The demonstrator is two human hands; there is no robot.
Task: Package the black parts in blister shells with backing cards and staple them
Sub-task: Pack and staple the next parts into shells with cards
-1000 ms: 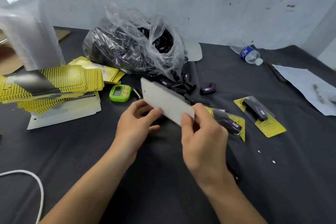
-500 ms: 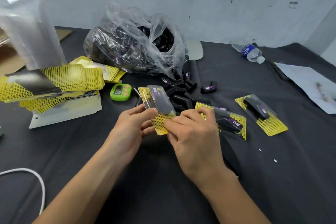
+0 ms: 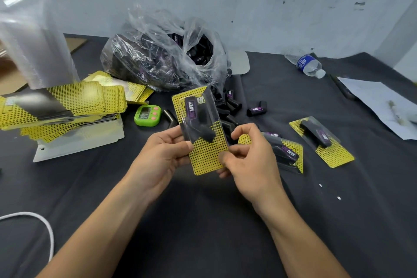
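Note:
I hold one blister pack (image 3: 204, 153) upright above the table: a yellow dotted backing card with a clear shell and a black part labelled TAPER inside. My left hand (image 3: 161, 157) grips its left edge. My right hand (image 3: 250, 160) pinches its lower right corner. Two more packs (image 3: 286, 153) (image 3: 322, 141) lie flat to the right. Loose black parts (image 3: 230, 108) spill from a clear plastic bag (image 3: 167, 56) behind. A stack of yellow backing cards (image 3: 67, 101) sits at the left.
A green timer (image 3: 147, 115) stands beside the card stack. A tall stack of clear shells (image 3: 29, 36) rises at the far left. A water bottle (image 3: 308, 65) and a white paper sheet (image 3: 379, 101) lie at the right. A white cable (image 3: 45, 228) curls at the lower left.
The pack showed its white back, then was turned face up and raised upright. My right hand slid from covering the card to pinching its lower right corner.

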